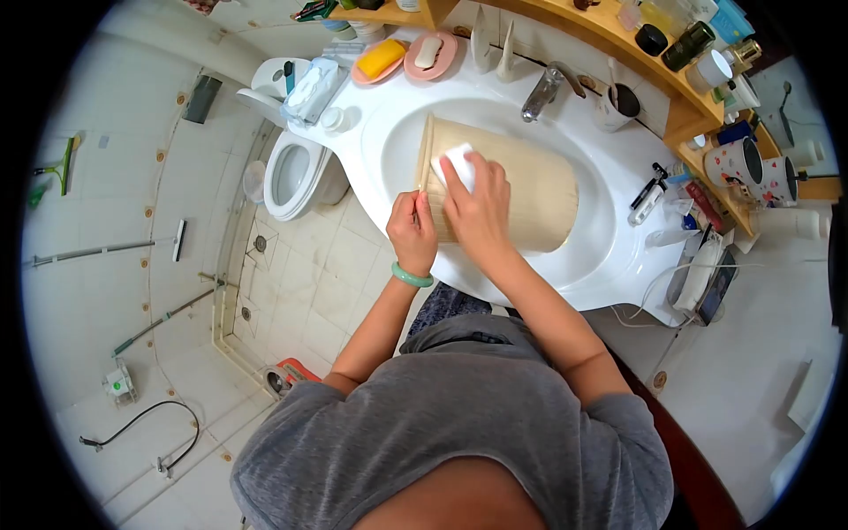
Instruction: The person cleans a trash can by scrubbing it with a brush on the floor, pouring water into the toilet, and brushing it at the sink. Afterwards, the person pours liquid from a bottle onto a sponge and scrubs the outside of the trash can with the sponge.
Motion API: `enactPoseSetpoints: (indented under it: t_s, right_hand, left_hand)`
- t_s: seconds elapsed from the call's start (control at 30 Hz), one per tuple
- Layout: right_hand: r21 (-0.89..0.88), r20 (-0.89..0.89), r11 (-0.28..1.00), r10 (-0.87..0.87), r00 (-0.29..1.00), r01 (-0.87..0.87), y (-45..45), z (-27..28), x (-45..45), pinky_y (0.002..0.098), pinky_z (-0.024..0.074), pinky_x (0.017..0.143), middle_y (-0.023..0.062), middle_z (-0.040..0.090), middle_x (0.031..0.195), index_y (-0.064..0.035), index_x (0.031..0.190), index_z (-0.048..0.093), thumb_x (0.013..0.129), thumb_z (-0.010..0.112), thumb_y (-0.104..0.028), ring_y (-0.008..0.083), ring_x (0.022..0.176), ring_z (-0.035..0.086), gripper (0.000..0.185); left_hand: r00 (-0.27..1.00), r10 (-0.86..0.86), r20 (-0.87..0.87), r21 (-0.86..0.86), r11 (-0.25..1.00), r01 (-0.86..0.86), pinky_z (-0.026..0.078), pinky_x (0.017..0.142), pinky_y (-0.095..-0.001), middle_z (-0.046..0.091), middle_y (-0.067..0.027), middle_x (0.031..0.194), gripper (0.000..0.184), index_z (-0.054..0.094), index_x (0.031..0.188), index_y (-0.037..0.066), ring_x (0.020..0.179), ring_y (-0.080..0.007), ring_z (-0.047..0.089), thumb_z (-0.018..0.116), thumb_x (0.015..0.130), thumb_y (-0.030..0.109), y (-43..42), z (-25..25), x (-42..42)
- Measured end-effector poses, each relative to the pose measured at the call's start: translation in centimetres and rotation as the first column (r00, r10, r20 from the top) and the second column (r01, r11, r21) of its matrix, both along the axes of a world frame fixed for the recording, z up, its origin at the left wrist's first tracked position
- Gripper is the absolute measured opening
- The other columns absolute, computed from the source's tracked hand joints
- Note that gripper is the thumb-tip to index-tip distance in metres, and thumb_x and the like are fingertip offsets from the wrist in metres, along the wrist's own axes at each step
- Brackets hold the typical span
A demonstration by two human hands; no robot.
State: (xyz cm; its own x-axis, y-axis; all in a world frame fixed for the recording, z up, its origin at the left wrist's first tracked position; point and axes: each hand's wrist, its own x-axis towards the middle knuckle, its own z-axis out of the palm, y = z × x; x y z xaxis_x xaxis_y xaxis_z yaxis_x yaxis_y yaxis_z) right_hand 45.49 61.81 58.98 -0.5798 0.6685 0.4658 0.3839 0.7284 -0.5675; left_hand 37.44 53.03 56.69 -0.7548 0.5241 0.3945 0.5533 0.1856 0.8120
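Note:
A beige ribbed bin [539, 196], perhaps a wastebasket, lies on its side across the white sink basin [594, 256]. Its rim faces left and its base points right. My left hand [412, 237], with a green bangle on the wrist, pinches the rim at the near left. Pressed to the bin's upper side near the rim is a white sponge [457, 164], held under the fingers of my right hand [480, 205]. The inside of the bin is hidden from this angle.
A chrome faucet [549, 88] stands behind the basin. Soap dishes [433, 55], a wipes pack [314, 91] and a toothbrush cup [616, 108] sit on the counter. A wooden shelf [618, 42] with bottles curves above. The toilet [296, 177] is at left; a corded device [711, 287] lies right.

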Motion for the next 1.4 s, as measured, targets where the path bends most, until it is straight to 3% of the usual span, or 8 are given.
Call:
enactPoseSetpoints:
  t_s: [0.13, 0.2, 0.27, 0.53, 0.77, 1.07, 1.27, 1.4]
  right_hand:
    - [0.089, 0.092, 0.996, -0.026, 0.995, 0.018, 2.2, -2.8, 7.3, 0.0451, 0.0389, 0.086, 0.0082, 0.051, 0.122, -0.0170, 0.113, 0.067, 0.067, 0.067, -0.006, 0.0339, 0.109, 0.046, 0.047]
    - [0.095, 0.124, 0.995, -0.033, 0.992, 0.021, 4.0, -3.3, 10.4, 0.0456, 0.0374, 0.089, 0.0073, 0.051, 0.123, -0.0171, 0.112, 0.068, 0.066, 0.067, -0.006, 0.0335, 0.109, 0.046, 0.047]
    - [-0.026, 0.088, 0.994, 0.112, 0.990, -0.110, 5.3, -3.4, 11.6, 0.0460, 0.0346, 0.092, 0.0057, 0.050, 0.126, -0.0188, 0.112, 0.069, 0.067, 0.067, -0.006, 0.0327, 0.109, 0.046, 0.048]
    - [-0.086, 0.106, 0.960, 0.276, 0.955, -0.267, 6.6, -1.4, -0.3, 0.0460, 0.0322, 0.096, 0.0041, 0.051, 0.129, -0.0220, 0.112, 0.068, 0.074, 0.067, -0.009, 0.0294, 0.117, 0.043, 0.041]
    - [-0.114, 0.253, 0.977, 0.206, 0.945, -0.182, 10.2, -3.2, 9.0, 0.0445, 0.0310, 0.097, 0.0033, 0.053, 0.127, -0.0204, 0.117, 0.067, 0.076, 0.066, -0.009, 0.0295, 0.117, 0.043, 0.043]
    - [-0.092, 0.133, 0.950, 0.309, 0.942, -0.299, 9.4, -1.6, -1.0, 0.0419, 0.0336, 0.101, 0.0070, 0.053, 0.125, -0.0158, 0.117, 0.067, 0.074, 0.062, -0.002, 0.0300, 0.116, 0.045, 0.046]
    - [-0.114, 0.239, 0.961, 0.274, 0.932, -0.254, 12.5, -4.4, 9.5, 0.0424, 0.0324, 0.097, 0.0054, 0.052, 0.127, -0.0182, 0.116, 0.067, 0.074, 0.065, -0.004, 0.0293, 0.117, 0.043, 0.044]
    - [-0.083, 0.180, 0.941, 0.337, 0.924, -0.327, 10.8, -2.9, 3.9, 0.0425, 0.0324, 0.098, 0.0054, 0.052, 0.126, -0.0185, 0.117, 0.067, 0.073, 0.066, -0.005, 0.0294, 0.117, 0.042, 0.046]
  left_hand:
    - [1.000, -0.023, -0.021, 0.000, 1.000, 0.023, 0.036, 0.052, -0.0285, 0.048, -0.0085, 0.066, 0.018, 0.057, 0.082, -0.004, 0.057, -0.0152, 0.042, 0.053, 0.095, 0.007, 0.3, 0.1, -0.1]
    - [0.996, -0.056, -0.067, -0.076, 0.996, 0.051, 0.038, 0.051, -0.0331, 0.051, -0.0128, 0.069, 0.013, 0.057, 0.083, -0.004, 0.055, -0.0248, 0.047, 0.054, 0.093, 0.005, 0.5, 0.3, -0.5]
    - [0.995, -0.061, -0.083, -0.090, 0.994, 0.054, 0.038, 0.051, -0.0334, 0.051, -0.0128, 0.069, 0.014, 0.057, 0.083, -0.004, 0.055, -0.0252, 0.047, 0.053, 0.093, 0.005, 0.5, 0.2, -1.0]
    - [0.990, -0.063, -0.129, -0.093, 0.994, 0.051, 0.037, 0.050, -0.0365, 0.047, -0.0131, 0.066, 0.018, 0.053, 0.077, -0.003, 0.054, -0.0275, 0.044, 0.053, 0.094, 0.006, 1.5, -1.4, -2.6]
    - [0.997, -0.036, -0.066, -0.035, 0.999, 0.033, 0.037, 0.051, -0.0376, 0.047, -0.0136, 0.066, 0.021, 0.049, 0.074, -0.002, 0.055, -0.0291, 0.045, 0.054, 0.093, 0.005, 3.2, -2.4, -3.1]
    - [0.988, -0.101, -0.113, -0.029, 0.995, 0.099, 0.037, 0.050, -0.0358, 0.046, -0.0136, 0.065, 0.019, 0.053, 0.077, -0.002, 0.053, -0.0276, 0.043, 0.054, 0.094, 0.007, 3.8, -3.2, -4.1]
    - [0.991, -0.095, -0.090, -0.027, 0.995, 0.093, 0.038, 0.052, -0.0389, 0.047, -0.0139, 0.066, 0.020, 0.050, 0.073, -0.001, 0.056, -0.0307, 0.047, 0.057, 0.090, 0.004, 3.4, -3.1, -4.0]
    - [0.982, -0.157, -0.106, -0.024, 0.988, 0.156, 0.038, 0.052, -0.0388, 0.047, -0.0140, 0.066, 0.019, 0.050, 0.073, -0.002, 0.056, -0.0308, 0.046, 0.057, 0.090, 0.003, 3.1, -2.9, -4.1]
